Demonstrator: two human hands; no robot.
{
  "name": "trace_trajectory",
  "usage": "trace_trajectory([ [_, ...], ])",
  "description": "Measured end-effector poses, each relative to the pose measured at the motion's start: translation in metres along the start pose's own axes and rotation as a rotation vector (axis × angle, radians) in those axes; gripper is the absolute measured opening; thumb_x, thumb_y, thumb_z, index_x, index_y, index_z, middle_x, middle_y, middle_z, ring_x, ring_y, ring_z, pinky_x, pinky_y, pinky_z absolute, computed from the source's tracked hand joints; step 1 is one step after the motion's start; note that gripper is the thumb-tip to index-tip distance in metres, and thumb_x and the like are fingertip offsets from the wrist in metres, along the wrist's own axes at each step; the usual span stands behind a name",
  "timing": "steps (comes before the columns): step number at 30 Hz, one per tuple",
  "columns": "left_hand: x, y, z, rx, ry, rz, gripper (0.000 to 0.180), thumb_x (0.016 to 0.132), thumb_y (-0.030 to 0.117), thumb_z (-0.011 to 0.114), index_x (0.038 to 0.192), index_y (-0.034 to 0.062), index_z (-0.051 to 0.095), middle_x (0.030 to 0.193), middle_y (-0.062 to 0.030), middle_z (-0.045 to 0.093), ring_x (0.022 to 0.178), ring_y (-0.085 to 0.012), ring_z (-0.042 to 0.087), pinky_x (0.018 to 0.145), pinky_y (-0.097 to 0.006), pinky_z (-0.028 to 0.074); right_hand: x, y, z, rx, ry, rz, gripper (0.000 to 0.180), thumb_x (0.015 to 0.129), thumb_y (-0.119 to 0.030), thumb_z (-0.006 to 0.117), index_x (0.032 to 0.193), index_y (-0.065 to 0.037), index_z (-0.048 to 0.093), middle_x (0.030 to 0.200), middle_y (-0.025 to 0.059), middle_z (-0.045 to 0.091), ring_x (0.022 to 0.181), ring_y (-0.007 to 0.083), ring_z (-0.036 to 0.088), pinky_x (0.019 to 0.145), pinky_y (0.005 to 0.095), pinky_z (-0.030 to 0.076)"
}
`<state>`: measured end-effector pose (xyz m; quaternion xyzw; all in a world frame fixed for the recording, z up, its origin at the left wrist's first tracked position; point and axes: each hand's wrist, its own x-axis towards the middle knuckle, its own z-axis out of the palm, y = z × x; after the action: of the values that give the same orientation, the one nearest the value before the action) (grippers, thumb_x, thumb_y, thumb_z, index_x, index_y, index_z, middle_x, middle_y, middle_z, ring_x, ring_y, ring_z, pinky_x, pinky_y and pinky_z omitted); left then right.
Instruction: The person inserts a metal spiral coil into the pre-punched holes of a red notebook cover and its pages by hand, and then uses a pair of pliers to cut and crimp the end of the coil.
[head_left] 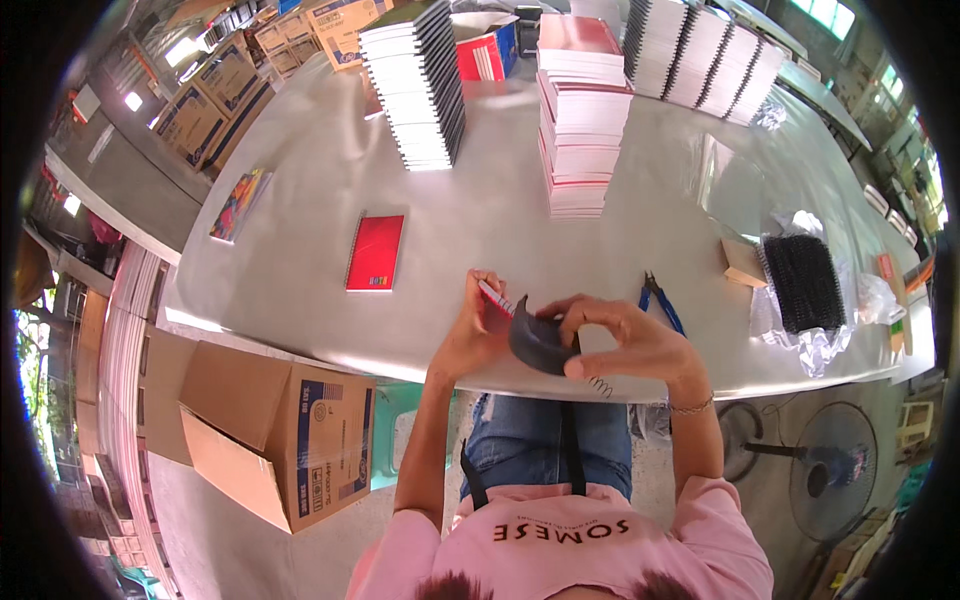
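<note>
The left hand holds a red-and-white notebook, tilted edge-on. Right hand grips a curved dark-grey object; wire coil protrudes below.

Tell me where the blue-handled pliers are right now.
In the head view, the blue-handled pliers lie on the table, right of centre, just beyond the person's right hand and left of the black coils.

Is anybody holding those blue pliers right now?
No, the blue pliers lie on the table, while the right hand grips a dark curved object.
</note>
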<state>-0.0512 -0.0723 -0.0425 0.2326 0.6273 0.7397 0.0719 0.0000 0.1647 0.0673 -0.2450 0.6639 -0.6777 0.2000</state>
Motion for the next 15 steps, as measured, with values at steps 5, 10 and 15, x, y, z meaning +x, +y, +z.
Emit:
trace_trajectory([
  [5, 0.003, 0.008, 0.002, 0.005, 0.028, -0.075, 0.072, 0.062, -0.007, 0.081, 0.113, 0.0127, 0.034, 0.102, -0.0013, 0.037, 0.099, -0.013, 0.042, 0.091, -0.027, 0.039, 0.011, 0.004, -0.007, -0.152, 0.103, 0.16, 0.031, 0.085, -0.026, 0.079, 0.097, -0.003, 0.062, 0.124, 0.0104, 0.063, 0.114, 0.015, 0.055, 0.099, 0.0315, 0.041],
  [10, -0.005, 0.004, 0.003, -0.011, 0.014, -0.086, 0.08, 0.058, -0.005, 0.086, 0.116, 0.0125, 0.034, 0.104, -0.0013, 0.037, 0.101, -0.0128, 0.042, 0.091, -0.028, 0.039, 0.008, 0.008, -0.005, -0.009, 0.023, 0.086, 0.024, 0.087, -0.018, 0.076, 0.097, -0.004, 0.06, 0.126, 0.0108, 0.062, 0.112, 0.0152, 0.054, 0.101, 0.0324, 0.04],
  [15, 0.002, 0.009, 0.0, 0.053, 0.016, -0.036, 0.08, 0.06, -0.001, 0.089, 0.117, 0.0115, 0.034, 0.106, -0.0018, 0.038, 0.102, -0.0127, 0.042, 0.091, -0.027, 0.04, 0.023, 0.008, -0.006, -0.225, 0.063, 0.077, 0.028, 0.086, -0.02, 0.075, 0.103, -0.003, 0.062, 0.12, 0.0091, 0.063, 0.108, 0.0162, 0.057, 0.102, 0.0331, 0.04],
])
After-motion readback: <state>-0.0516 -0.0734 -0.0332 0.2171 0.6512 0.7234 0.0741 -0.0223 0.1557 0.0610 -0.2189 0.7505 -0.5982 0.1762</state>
